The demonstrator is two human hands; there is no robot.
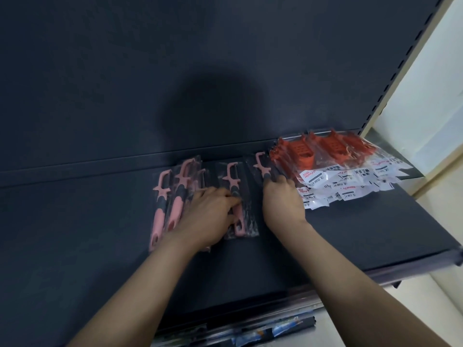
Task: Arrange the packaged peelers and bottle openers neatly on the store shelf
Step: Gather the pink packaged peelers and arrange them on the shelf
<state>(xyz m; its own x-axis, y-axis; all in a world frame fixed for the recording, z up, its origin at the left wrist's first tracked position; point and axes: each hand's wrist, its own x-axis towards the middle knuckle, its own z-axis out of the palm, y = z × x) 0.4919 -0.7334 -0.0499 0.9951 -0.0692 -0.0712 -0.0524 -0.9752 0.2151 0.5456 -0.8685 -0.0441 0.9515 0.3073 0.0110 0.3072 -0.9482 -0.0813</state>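
while left hand [208, 216] pinches one peeler [238, 222] and right hand [283, 204] grips another peeler [261, 169], red pile [325, 152] beside those fingers [271, 182] looks unsorted.

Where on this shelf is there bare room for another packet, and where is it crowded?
Bare: shelf left of the peelers, and its front strip. Crowded: mid-back, where the left hand and right hand hold peelers, and back right, where red packets overlap.

Left hand [209, 217] and right hand [283, 204], both forearms bare.
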